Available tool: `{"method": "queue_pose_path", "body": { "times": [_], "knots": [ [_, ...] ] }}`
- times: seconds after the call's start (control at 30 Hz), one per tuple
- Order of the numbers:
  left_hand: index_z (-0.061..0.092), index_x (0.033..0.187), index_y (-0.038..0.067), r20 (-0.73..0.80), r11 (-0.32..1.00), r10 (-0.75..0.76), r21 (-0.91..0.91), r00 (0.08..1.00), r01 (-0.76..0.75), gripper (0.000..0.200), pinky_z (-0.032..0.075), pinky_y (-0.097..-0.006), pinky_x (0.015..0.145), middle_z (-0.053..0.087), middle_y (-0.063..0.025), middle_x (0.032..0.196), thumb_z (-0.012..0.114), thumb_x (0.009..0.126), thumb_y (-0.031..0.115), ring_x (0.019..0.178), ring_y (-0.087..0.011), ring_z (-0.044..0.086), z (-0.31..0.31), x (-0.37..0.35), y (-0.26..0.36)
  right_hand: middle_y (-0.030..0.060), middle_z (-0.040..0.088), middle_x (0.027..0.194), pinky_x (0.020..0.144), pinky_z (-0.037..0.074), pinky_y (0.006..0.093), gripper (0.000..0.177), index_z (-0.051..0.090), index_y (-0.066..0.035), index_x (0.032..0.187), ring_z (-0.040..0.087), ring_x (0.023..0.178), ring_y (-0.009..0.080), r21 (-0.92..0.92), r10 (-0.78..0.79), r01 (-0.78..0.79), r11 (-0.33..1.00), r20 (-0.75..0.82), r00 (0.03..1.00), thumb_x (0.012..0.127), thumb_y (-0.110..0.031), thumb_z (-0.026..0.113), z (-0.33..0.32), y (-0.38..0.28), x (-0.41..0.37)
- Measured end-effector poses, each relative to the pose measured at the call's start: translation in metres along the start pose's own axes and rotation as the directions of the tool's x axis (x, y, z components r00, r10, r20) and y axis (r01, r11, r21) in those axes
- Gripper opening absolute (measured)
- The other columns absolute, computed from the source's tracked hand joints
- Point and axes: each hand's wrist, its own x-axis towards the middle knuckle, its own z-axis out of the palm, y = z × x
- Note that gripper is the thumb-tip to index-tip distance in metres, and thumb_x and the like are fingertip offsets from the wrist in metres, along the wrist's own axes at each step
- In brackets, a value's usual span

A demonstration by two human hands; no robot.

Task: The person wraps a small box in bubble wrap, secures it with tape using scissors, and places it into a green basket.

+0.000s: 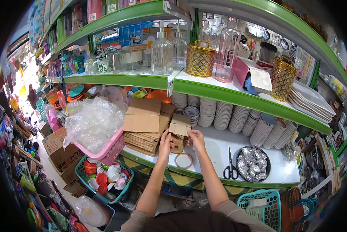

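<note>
I see the small cardboard piece (pixel 180 124) atop the short stack on the white shelf (pixel 214 154), just right of the taller cardboard stack (pixel 143 123). My left hand (pixel 165 144) is half curled near its left edge, and my right hand (pixel 197 140) bends its fingertips to its right edge. I can't tell whether either pinches it. The hands partly hide the short stack, and dark rounded borders cut off the shop's corners.
</note>
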Motion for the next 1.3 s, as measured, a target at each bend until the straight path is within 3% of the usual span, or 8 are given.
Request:
{"method": "queue_pose_path", "body": {
  "times": [0.23, 0.4, 0.63, 0.83, 0.97, 1.07, 1.17, 1.3],
  "knots": [
    [0.050, 0.127, 0.002, -0.038, 0.996, 0.057, 0.069, 0.998, -0.054, 0.036, 0.042, -0.0201, 0.058, 0.060, -0.0033, 0.090, 0.053, 0.096, 0.022, 0.065, -0.0067, 0.051, 0.006, 0.000, -0.006, 0.0021, 0.060, 0.075, 0.050, 0.046, 0.0236, 0.017, 0.055, -0.004, 0.097, 0.055, 0.058, 0.0090, 0.036, -0.101, 0.100, 0.994, 0.015, 0.995, 0.089, -0.016, 0.065, 0.000, -0.005, -0.010],
    [0.049, 0.118, -0.002, -0.001, 0.952, 0.291, 0.098, 0.957, -0.289, 0.030, 0.053, -0.0250, 0.073, 0.057, -0.0086, 0.106, 0.059, 0.093, 0.012, 0.093, -0.0119, 0.059, 0.010, -0.006, -0.016, 0.0019, 0.060, 0.076, 0.054, 0.046, 0.0230, 0.016, 0.055, -0.003, 0.098, 0.056, 0.061, 0.0088, 0.027, -0.240, 0.240, 0.970, -0.003, 0.971, 0.089, -0.013, 0.064, -0.002, -0.013, -0.035],
    [0.041, 0.115, -0.001, 0.036, 0.973, 0.183, -0.152, 0.982, -0.175, 0.035, 0.052, -0.0281, 0.080, 0.057, -0.0122, 0.110, 0.063, 0.089, 0.003, 0.098, -0.0159, 0.059, 0.029, -0.032, -0.014, 0.0012, 0.060, 0.081, 0.058, 0.046, 0.0207, 0.018, 0.052, -0.003, 0.099, 0.055, 0.065, 0.0067, 0.074, -0.357, 0.363, 0.929, -0.089, 0.930, 0.088, -0.007, 0.066, -0.004, 0.008, -0.079],
    [0.040, 0.117, -0.001, 0.116, 0.974, 0.212, -0.106, 0.970, -0.200, 0.038, 0.048, -0.0268, 0.085, 0.057, -0.0133, 0.113, 0.064, 0.087, 0.000, 0.101, -0.0181, 0.059, 0.026, -0.037, -0.033, 0.0046, 0.061, 0.093, 0.063, 0.048, 0.0213, 0.026, 0.048, -0.004, 0.103, 0.057, 0.075, 0.0086, -0.061, -0.336, 0.334, 0.940, -0.014, 0.942, 0.086, -0.008, 0.067, -0.030, 0.024, -0.100],
    [0.041, 0.118, -0.001, 0.149, 0.984, 0.166, -0.096, 0.975, -0.153, 0.039, 0.047, -0.0273, 0.086, 0.058, -0.0141, 0.114, 0.064, 0.087, 0.000, 0.100, -0.0174, 0.059, 0.024, -0.043, -0.043, 0.0082, 0.060, 0.105, 0.067, 0.049, 0.0235, 0.037, 0.044, -0.003, 0.117, 0.059, 0.076, 0.0110, -0.139, -0.479, 0.459, 0.878, -0.277, 0.833, 0.088, -0.011, 0.065, -0.046, 0.029, -0.114],
    [0.041, 0.118, -0.002, 0.231, 0.987, 0.135, -0.111, 0.964, -0.112, 0.039, 0.047, -0.0275, 0.086, 0.059, -0.0149, 0.113, 0.064, 0.087, 0.000, 0.099, -0.0167, 0.059, 0.023, -0.047, -0.049, 0.0099, 0.059, 0.105, 0.068, 0.052, 0.0257, 0.051, 0.035, -0.006, 0.137, 0.061, 0.079, 0.0155, -0.230, -0.571, 0.534, 0.814, -0.486, 0.661, 0.093, -0.018, 0.059, -0.063, 0.034, -0.119],
    [0.040, 0.121, -0.003, 0.300, 0.991, 0.120, -0.094, 0.946, -0.096, 0.041, 0.048, -0.0249, 0.083, 0.060, -0.0137, 0.114, 0.064, 0.088, 0.002, 0.097, -0.0145, 0.060, 0.023, -0.052, -0.062, 0.0094, 0.060, 0.100, 0.067, 0.053, 0.0268, 0.044, 0.040, -0.004, 0.133, 0.062, 0.078, 0.0156, 0.001, -0.397, 0.467, 0.884, -0.524, 0.753, 0.095, -0.018, 0.057, -0.075, 0.034, -0.135],
    [0.042, 0.121, -0.004, 0.302, 0.998, 0.047, -0.043, 0.952, -0.036, 0.041, 0.047, -0.0236, 0.083, 0.060, -0.0138, 0.113, 0.064, 0.088, 0.003, 0.097, -0.0144, 0.060, 0.030, -0.059, -0.073, 0.0064, 0.059, 0.091, 0.064, 0.054, 0.0292, 0.035, 0.046, -0.001, 0.124, 0.060, 0.071, 0.0142, 0.006, -0.384, 0.481, 0.877, -0.593, 0.708, 0.096, -0.020, 0.055, -0.088, 0.043, -0.147]
  ]
}}
